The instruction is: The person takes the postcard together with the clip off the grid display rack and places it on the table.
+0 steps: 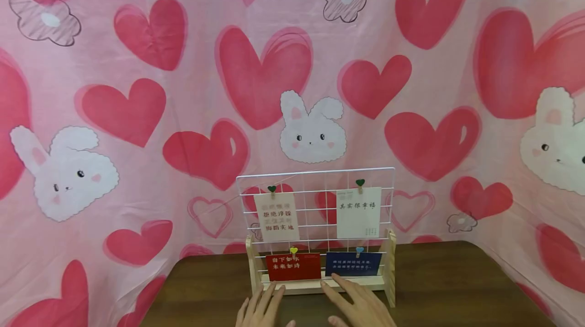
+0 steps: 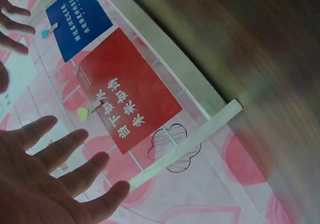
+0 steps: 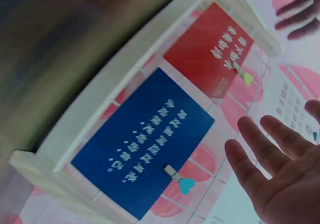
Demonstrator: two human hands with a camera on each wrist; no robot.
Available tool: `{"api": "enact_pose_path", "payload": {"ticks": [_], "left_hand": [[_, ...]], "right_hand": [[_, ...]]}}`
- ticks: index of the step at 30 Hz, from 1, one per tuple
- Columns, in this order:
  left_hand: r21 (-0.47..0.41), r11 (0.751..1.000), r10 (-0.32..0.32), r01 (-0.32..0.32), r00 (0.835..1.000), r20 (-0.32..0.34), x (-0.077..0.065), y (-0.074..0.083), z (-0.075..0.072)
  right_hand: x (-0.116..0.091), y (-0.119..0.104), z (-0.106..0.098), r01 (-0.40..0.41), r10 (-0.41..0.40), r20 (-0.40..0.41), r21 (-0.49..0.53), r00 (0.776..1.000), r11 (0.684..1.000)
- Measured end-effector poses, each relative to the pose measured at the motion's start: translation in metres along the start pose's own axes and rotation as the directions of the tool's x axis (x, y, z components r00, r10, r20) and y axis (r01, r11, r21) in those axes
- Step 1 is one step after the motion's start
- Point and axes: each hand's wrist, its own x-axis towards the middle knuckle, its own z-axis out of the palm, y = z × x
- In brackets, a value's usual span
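Note:
A white wire grid [image 1: 315, 170] stands upright in a pale wooden base [image 1: 390, 266]. Clipped low on it are a red card [image 1: 292, 268], under a yellow heart clip [image 2: 83, 114], and a dark blue card [image 1: 353, 266], under a light blue heart clip [image 3: 186, 186]. Two white cards, one at upper left [image 1: 276, 215] and one at upper right [image 1: 358, 215], hang from green heart clips. My left hand [image 1: 259, 307], fingers spread, is before the red card. My right hand [image 1: 358, 304] is spread likewise before the blue card. Neither hand holds anything; the wrist views show no contact with the cards.
The grid stand is on a dark brown wooden table [image 1: 439, 276] with rounded back corners. Behind it hangs a pink cloth [image 1: 315, 7] printed with red hearts, white rabbits and flowers.

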Motion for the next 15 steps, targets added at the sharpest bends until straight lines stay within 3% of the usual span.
{"api": "enact_pose_path", "payload": {"ticks": [2,5,9,12,15], "left_hand": [[-0.016,1.0,-0.009,0.008,0.999,-0.043,0.0,0.001,-0.001],[-0.039,0.999,-0.006,0.001,0.993,-0.12,0.001,0.002,-0.003],[-0.069,0.994,-0.093,0.08,0.976,-0.197,0.0,0.008,-0.001],[-0.099,0.982,-0.18,0.161,0.954,-0.24,-0.003,0.013,0.001],[-0.135,0.973,-0.217,0.187,0.943,-0.253,0.0,0.015,-0.002]], "right_hand": [[0.007,-0.001,-0.002,0.014,-0.013,-0.043,0.015,0.999,1.0],[0.019,0.0,-0.001,0.063,-0.067,-0.185,-0.029,0.981,0.998],[0.036,-0.002,0.002,0.116,-0.128,-0.388,-0.053,0.913,0.992],[0.049,-0.008,0.001,0.143,-0.144,-0.486,-0.039,0.862,0.989],[0.062,-0.017,-0.001,0.168,-0.161,-0.537,-0.035,0.828,0.985]]}}
